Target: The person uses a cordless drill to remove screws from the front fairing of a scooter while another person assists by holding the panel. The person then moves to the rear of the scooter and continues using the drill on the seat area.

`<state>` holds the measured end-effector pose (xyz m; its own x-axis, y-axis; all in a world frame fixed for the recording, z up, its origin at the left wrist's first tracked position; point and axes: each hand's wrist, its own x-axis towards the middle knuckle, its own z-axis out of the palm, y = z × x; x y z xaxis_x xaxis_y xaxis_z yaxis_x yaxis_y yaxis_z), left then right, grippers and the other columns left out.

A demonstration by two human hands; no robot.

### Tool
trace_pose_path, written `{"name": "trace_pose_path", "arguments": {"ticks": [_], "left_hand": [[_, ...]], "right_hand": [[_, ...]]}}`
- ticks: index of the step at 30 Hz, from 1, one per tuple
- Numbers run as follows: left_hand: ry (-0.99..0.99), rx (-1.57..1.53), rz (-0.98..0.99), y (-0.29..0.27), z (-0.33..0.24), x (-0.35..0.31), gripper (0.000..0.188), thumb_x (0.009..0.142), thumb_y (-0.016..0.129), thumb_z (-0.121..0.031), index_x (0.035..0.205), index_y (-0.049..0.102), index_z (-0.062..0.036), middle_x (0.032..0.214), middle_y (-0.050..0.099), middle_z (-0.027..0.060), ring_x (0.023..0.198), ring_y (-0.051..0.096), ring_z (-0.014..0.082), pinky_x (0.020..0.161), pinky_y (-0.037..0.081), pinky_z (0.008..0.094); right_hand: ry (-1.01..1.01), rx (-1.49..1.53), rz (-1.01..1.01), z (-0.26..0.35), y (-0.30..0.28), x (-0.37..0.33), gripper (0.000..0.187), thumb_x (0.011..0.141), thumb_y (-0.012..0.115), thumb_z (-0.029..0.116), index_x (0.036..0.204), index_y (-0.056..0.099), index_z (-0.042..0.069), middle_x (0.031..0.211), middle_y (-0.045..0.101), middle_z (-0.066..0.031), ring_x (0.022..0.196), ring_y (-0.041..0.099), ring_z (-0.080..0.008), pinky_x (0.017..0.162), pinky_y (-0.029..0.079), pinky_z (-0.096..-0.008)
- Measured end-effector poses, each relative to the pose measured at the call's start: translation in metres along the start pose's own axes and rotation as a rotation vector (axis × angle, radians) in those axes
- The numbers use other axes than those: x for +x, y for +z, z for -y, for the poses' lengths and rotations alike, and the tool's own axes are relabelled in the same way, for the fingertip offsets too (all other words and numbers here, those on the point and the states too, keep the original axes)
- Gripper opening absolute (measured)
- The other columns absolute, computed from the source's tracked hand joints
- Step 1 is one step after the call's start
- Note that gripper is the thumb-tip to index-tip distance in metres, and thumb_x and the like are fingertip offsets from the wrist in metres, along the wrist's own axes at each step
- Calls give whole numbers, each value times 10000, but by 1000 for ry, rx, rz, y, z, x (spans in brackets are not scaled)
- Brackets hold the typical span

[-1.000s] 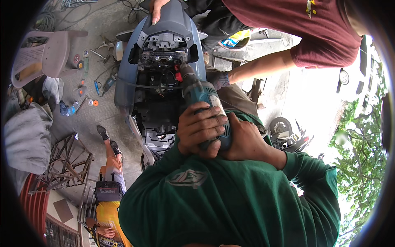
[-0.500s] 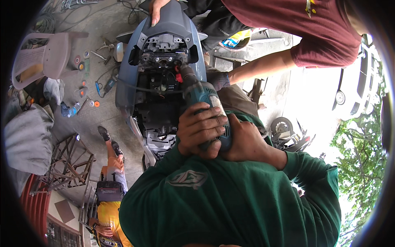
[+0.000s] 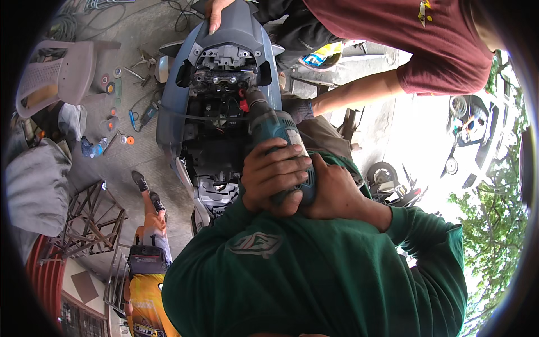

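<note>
Both hands grip a teal power drill (image 3: pixel 273 124) that points up and away from my chest. My left hand (image 3: pixel 276 177) is wrapped over its body, fingers curled across the top. My right hand (image 3: pixel 336 190) is closed round its rear end, where the grip itself is mostly hidden. The drill's metal front end reaches into the opened rear of a grey-blue motorcycle (image 3: pixel 168 121), beside a small red part (image 3: pixel 243 105). I cannot see whether the tip touches anything. Dark inner parts and a cable lie exposed between the side panels.
A co-worker in a maroon shirt (image 3: pixel 387 28) rests one hand (image 3: pixel 216 14) on the motorcycle's tail; the other, gloved hand (image 3: pixel 297 109) is at its right side. Left stand a plastic chair (image 3: pixel 73 73), loose tools, an angle grinder (image 3: pixel 149 112) and a bottle (image 3: pixel 99 147). A person in yellow (image 3: pixel 149 297) is lower left.
My hands and the drill hold nearly the same place. At the far right, vehicles in the background have shifted. The person in yellow at lower left has moved slightly.
</note>
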<state>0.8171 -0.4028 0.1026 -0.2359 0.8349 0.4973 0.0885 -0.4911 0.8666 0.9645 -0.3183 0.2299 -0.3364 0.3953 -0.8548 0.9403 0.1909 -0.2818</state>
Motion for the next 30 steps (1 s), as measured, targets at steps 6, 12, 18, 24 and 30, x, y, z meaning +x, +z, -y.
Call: {"name": "trace_pose_path", "arguments": {"ticks": [6,12,18,24,30], "left_hand": [[12,5,-7,0,0,1,299,852,645,-269,979,743,-17,1031,810,180,1083,771,386,1008,545,568],[-1,9,3,1,0,-1,297,857,640,-268,981,744,-19,1035,810,182,1081,773,383,1012,542,563],[5,-2,3,0,1,0,295,859,637,-272,980,741,-24,1044,810,182,1082,773,382,1012,541,563],[-20,3,15,1,-1,1,286,867,637,-274,977,742,-31,1049,812,171,1095,769,376,1014,540,562],[-11,12,5,2,0,-3,290,868,634,-277,978,741,-31,1044,813,169,1095,769,374,1014,539,561]], "right_hand": [[6,37,27,1,-2,-1,696,724,799,389,1119,494,-97,850,728,-300,829,752,-479,773,608,-546],[15,18,44,-1,-2,1,708,720,803,373,1136,473,-96,842,722,-293,824,747,-482,779,607,-542],[7,37,24,-1,-1,0,725,712,812,378,1139,472,-99,840,721,-290,820,747,-480,775,607,-541],[26,37,30,-4,0,0,737,707,820,390,1141,476,-97,834,722,-286,817,750,-472,769,610,-540],[5,25,23,-4,0,0,727,699,819,381,1139,479,-88,837,728,-277,814,758,-456,756,615,-523]]}}
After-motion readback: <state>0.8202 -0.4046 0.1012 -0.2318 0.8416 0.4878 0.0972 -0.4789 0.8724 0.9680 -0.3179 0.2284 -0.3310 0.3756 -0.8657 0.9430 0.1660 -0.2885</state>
